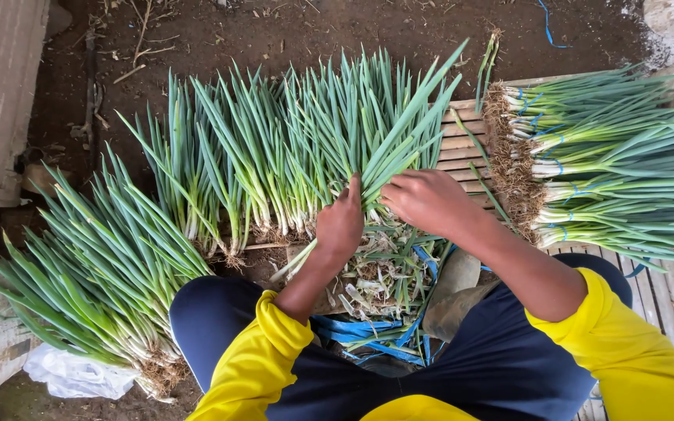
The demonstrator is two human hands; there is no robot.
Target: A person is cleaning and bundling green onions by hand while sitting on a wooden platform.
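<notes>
Both hands, left (340,224) and right (427,201), closed on a bunch of scallions (399,148) at center, with tied bundles (610,168) stacked at three o'clock, loose piles (103,265) at nine, trimmings (384,273) beneath, so sorting looked partly done.

2 bare hands: left hand (340,222), right hand (429,199). 3 heaps of green onions: loose fan (290,140), loose heap (95,273), stack tied with blue string (610,164). 1 wooden slat pallet (665,292). 1 white plastic bag (72,376). 1 pile of trimmings (384,273). Stalk count: cannot tell.
</notes>
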